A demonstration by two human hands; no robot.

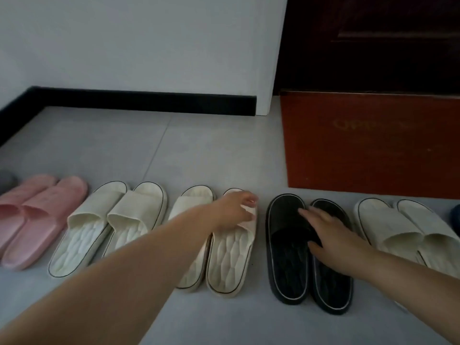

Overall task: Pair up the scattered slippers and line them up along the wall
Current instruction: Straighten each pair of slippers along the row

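Note:
Slippers lie in a row across the grey floor, toes toward the wall. From the left: a pink pair (37, 220), a cream pair (109, 225), a second cream pair (224, 257), a black pair (288, 245) and a third cream pair (408, 227). My left hand (234, 210) grips the strap of the right slipper of the second cream pair. My right hand (331, 235) rests with spread fingers on the straps of the black pair. A grey slipper (6, 181) peeks in at the far left edge.
A white wall with a black baseboard (149, 100) runs behind the row, with bare tiles between. A red doormat (373, 143) lies at the back right before a dark door (373, 41). Something dark blue (455, 217) shows at the right edge.

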